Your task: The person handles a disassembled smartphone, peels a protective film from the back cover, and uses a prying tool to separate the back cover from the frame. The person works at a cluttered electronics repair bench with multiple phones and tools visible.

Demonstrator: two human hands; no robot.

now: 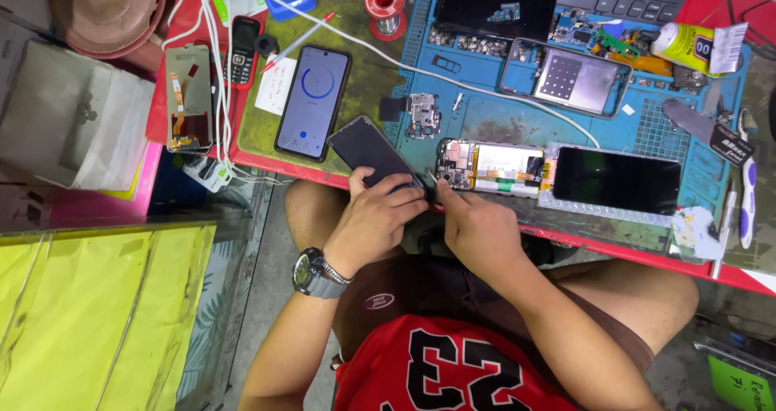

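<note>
Left hand grips dark phone at desk edge. Right hand, fingers pressed together, pinches thin tool beside opened phone on blue mat.

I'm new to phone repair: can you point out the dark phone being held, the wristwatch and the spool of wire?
dark phone (pixel 368 148): head view, middle of its back.
wristwatch (pixel 308 270): head view, its round face.
spool of wire (pixel 385 5): head view, its red top rim.
</note>
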